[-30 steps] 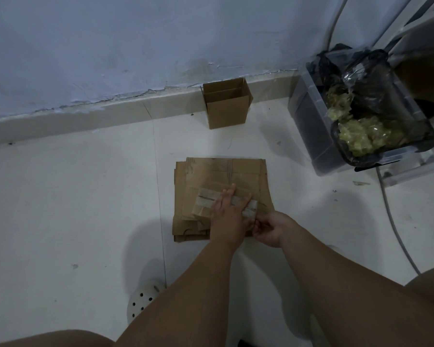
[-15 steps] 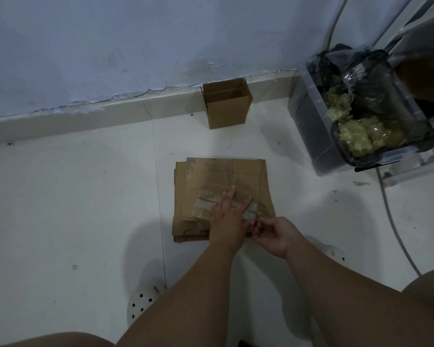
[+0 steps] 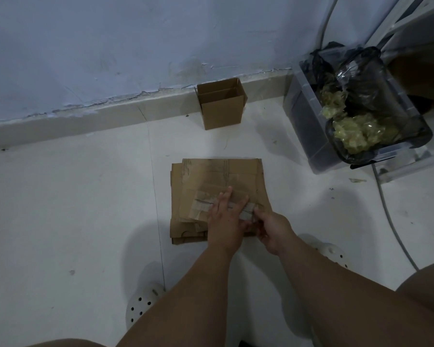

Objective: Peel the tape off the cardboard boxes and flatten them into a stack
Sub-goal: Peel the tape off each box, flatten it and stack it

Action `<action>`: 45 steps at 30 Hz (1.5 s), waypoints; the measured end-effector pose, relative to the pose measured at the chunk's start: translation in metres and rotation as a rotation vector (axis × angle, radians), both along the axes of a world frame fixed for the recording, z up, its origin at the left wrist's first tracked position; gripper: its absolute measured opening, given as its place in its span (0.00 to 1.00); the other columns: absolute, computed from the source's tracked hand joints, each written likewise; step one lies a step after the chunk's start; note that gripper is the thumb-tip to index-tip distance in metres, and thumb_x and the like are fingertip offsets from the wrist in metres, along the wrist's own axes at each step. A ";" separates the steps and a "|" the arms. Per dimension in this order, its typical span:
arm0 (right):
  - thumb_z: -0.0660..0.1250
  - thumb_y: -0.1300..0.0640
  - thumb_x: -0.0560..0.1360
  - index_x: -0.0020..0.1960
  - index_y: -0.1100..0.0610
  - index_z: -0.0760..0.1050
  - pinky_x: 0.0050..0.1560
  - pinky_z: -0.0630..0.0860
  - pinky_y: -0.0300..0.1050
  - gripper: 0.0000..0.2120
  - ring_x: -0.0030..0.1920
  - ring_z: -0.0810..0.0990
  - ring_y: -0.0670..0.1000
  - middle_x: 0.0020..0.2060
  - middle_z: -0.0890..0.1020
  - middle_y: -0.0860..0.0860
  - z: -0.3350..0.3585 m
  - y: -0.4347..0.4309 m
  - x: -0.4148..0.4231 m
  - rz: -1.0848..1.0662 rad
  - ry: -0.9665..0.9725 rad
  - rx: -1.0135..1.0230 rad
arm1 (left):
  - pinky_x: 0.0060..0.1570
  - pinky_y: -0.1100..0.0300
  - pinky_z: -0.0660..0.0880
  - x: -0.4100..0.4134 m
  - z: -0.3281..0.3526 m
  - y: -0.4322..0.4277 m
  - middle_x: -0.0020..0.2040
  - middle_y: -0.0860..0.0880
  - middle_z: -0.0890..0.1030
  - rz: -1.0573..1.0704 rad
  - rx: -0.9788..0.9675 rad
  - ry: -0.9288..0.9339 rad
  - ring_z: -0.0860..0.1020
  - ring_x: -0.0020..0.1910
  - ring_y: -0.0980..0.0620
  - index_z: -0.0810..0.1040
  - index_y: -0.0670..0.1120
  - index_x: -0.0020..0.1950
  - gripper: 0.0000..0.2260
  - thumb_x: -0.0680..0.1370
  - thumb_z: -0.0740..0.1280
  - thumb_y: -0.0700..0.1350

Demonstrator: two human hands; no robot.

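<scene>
Pressing stack, left hand flat; right hand pinches tape

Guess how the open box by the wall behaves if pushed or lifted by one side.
The box is thin cardboard with nothing showing above its rim, so probably light. On the smooth floor a low push should slide it; a high one might tip it. With its top open, a one-sided grip would likely flex that wall.
</scene>
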State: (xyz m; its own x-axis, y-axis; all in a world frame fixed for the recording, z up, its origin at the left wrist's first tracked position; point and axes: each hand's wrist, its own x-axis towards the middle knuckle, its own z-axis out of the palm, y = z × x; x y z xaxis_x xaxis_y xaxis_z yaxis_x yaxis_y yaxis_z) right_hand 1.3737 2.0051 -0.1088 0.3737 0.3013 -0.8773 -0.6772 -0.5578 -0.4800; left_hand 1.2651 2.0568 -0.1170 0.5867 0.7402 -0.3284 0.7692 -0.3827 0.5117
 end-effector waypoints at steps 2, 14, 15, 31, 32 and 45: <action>0.67 0.58 0.77 0.39 0.57 0.77 0.43 0.75 0.49 0.08 0.39 0.79 0.55 0.37 0.81 0.56 0.000 0.002 -0.001 0.120 -0.196 -0.011 | 0.74 0.53 0.45 0.001 0.000 0.000 0.78 0.51 0.47 0.005 -0.002 0.007 0.47 0.77 0.50 0.60 0.60 0.74 0.27 0.77 0.66 0.50; 0.66 0.58 0.74 0.36 0.53 0.71 0.30 0.62 0.36 0.09 0.34 0.72 0.47 0.33 0.74 0.47 0.004 0.011 -0.008 0.409 -0.699 -0.211 | 0.74 0.54 0.46 0.004 0.000 0.000 0.78 0.50 0.49 0.042 0.010 -0.011 0.49 0.76 0.49 0.62 0.59 0.74 0.26 0.78 0.65 0.48; 0.66 0.58 0.74 0.36 0.53 0.71 0.29 0.63 0.36 0.08 0.35 0.72 0.48 0.33 0.75 0.47 0.005 0.010 -0.008 0.405 -0.701 -0.209 | 0.74 0.54 0.46 0.005 0.000 0.001 0.78 0.51 0.49 0.045 0.008 -0.014 0.49 0.76 0.49 0.62 0.59 0.74 0.26 0.77 0.65 0.47; 0.65 0.58 0.73 0.42 0.53 0.76 0.36 0.76 0.45 0.02 0.32 0.78 0.50 0.32 0.81 0.50 0.027 0.031 -0.012 0.277 -0.360 0.076 | 0.73 0.53 0.52 0.004 -0.005 0.001 0.77 0.49 0.57 0.130 0.044 -0.113 0.55 0.76 0.48 0.74 0.47 0.66 0.16 0.78 0.63 0.43; 0.64 0.57 0.75 0.46 0.54 0.76 0.40 0.76 0.47 0.03 0.34 0.79 0.51 0.34 0.82 0.51 0.026 0.028 -0.011 0.219 -0.360 0.082 | 0.73 0.53 0.52 0.004 -0.004 0.000 0.77 0.49 0.58 0.140 0.040 -0.124 0.55 0.76 0.48 0.74 0.47 0.67 0.16 0.79 0.61 0.43; 0.61 0.57 0.77 0.56 0.57 0.77 0.62 0.68 0.47 0.11 0.63 0.67 0.55 0.62 0.75 0.52 0.014 0.002 -0.026 0.969 -1.212 -0.089 | 0.73 0.54 0.56 0.010 0.005 0.005 0.73 0.46 0.67 0.293 -0.058 -0.243 0.61 0.74 0.49 0.74 0.42 0.67 0.16 0.83 0.53 0.42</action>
State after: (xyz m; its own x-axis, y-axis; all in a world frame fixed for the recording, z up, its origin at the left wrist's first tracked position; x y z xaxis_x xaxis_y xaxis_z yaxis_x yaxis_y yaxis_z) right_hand 1.3479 2.0076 -0.0944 0.5479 0.8034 -0.2331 0.7005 -0.5929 -0.3972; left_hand 1.2751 2.0613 -0.1122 0.4189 0.8724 -0.2519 0.6952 -0.1297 0.7070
